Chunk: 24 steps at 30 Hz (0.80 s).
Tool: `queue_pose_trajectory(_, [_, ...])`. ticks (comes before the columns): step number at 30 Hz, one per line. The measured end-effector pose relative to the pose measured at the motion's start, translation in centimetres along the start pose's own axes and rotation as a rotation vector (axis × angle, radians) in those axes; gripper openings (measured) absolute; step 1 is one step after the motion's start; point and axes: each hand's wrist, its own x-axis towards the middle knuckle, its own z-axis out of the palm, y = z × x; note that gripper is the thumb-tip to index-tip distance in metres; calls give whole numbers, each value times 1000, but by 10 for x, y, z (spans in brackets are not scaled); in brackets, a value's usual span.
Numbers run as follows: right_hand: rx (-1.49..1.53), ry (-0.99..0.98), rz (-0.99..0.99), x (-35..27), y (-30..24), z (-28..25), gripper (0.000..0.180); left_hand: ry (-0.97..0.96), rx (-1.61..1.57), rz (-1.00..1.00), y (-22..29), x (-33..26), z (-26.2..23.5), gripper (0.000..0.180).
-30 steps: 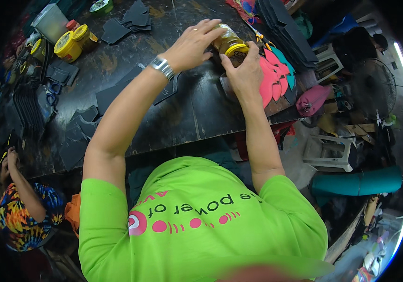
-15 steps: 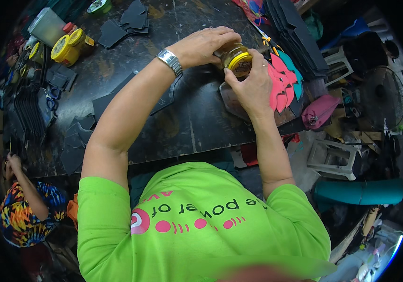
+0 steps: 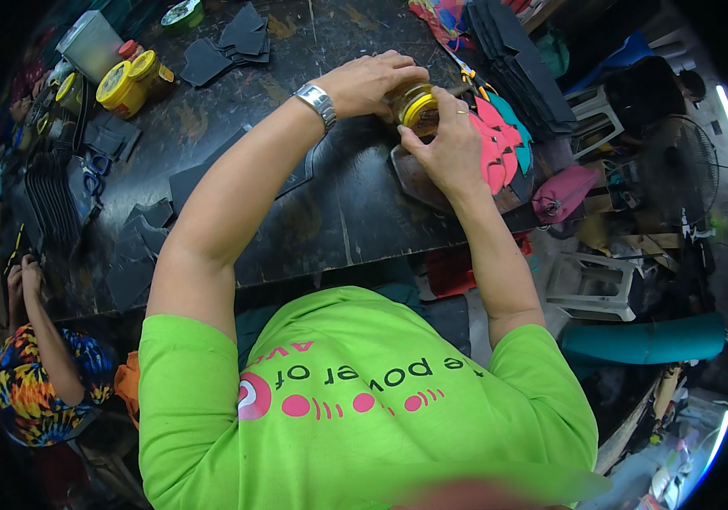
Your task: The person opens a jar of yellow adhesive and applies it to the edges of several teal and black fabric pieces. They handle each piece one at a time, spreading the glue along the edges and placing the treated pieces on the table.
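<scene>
Over the right part of the black worktable (image 3: 338, 217), a see-through jar with a yellow lid or rim (image 3: 419, 108) is tilted, its yellow end toward me. My left hand (image 3: 374, 87), with a steel watch on the wrist, wraps the far left side of the jar. The fingers of my right hand (image 3: 449, 153) pinch round the yellow end, thumb on the near side. Under the right wrist lies a dark, flat, angular board (image 3: 415, 180). Close to the right hand are pink cut pieces (image 3: 493, 144) and teal ones (image 3: 517, 127). What the jar contains is hard to make out.
A stack of long black pieces (image 3: 521, 68) lies at the far right. Yellow tubs (image 3: 122, 89), blue-handled scissors (image 3: 94, 174) and black cut pieces (image 3: 241, 38) are toward the left. Another person (image 3: 50, 374) works at the lower left. A white stool (image 3: 593, 285) stands at right.
The view has shifted slightly. Both hands stay on the jar, and the right hand has turned a little at its yellow end.
</scene>
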Motion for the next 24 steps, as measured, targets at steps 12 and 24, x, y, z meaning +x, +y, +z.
queue_pose_trajectory(12, [-34, -91, -157, 3, 15, -6, 77, -142, 103, -93, 9, 9, -7, 89])
queue_pose_trajectory(24, [138, -5, 27, 3, 15, -11, 81, -87, 180, -102, 13, 15, 3, 90])
